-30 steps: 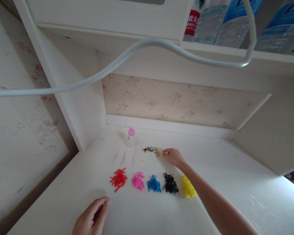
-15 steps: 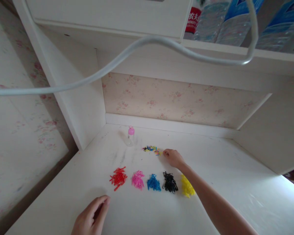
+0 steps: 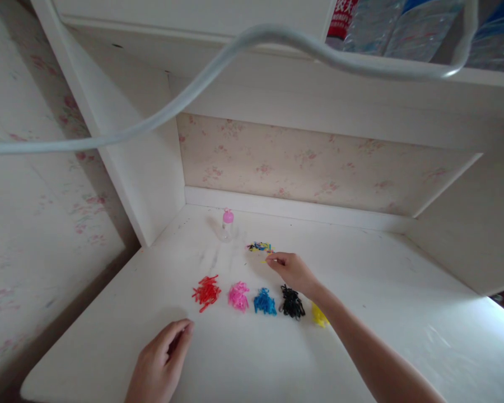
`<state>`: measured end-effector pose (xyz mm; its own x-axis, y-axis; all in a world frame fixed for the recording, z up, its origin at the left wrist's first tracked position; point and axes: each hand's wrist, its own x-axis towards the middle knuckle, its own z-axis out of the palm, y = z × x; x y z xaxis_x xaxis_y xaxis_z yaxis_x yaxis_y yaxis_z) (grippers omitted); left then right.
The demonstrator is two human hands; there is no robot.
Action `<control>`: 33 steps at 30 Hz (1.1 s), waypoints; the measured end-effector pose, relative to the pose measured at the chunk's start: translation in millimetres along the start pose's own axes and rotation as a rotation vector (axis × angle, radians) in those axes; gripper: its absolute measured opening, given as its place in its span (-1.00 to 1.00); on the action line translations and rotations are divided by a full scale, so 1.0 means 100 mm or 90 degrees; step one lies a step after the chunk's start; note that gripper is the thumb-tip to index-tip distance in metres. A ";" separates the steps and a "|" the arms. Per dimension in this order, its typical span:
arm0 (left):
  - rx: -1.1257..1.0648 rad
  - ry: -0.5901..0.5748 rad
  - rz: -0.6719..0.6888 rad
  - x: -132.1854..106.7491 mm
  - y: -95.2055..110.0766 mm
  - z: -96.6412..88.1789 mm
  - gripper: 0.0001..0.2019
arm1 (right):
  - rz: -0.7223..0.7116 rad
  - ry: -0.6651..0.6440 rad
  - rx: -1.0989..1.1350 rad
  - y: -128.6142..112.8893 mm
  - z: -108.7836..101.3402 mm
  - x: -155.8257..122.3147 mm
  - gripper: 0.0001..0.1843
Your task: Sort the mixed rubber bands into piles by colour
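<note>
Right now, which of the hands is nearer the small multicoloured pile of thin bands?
Right. The right hand is beside the multicoloured pile, at its near right side; the left hand is farther off, lower left in the picture.

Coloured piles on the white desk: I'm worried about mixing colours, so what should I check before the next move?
1. Red pile apart from pink pile: ok, a gap shows.
2. Blue pile apart from black pile: ok.
3. Yellow pile in full view: not ok, the right forearm hides part of it.
4. Right hand's fingers gripping the yellow piece at their tips: cannot tell, too small.
5. Left hand clear of the piles: ok, it is nearest the red one but apart from it.
6. Pink-topped bottle clear of the mixed-colour pile: ok.
</note>
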<state>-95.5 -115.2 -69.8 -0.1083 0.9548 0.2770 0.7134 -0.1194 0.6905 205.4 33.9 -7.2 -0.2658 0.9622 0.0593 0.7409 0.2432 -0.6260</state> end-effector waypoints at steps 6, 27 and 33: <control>0.008 -0.007 0.022 -0.01 -0.04 0.00 -0.72 | 0.018 0.065 0.010 -0.01 -0.13 -0.33 -0.63; 0.053 -0.053 0.072 0.05 0.04 0.06 -0.73 | 0.309 0.296 0.018 0.98 -0.20 -1.61 -0.49; 0.085 -0.223 0.204 0.42 0.88 0.24 -0.74 | 0.383 0.349 0.097 0.95 -0.10 -1.88 -0.48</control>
<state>-20.8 -79.1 -12.9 0.3548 0.9124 0.2040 0.7576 -0.4085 0.5091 331.9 -122.4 -70.4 0.5177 0.8551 0.0268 0.5581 -0.3139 -0.7681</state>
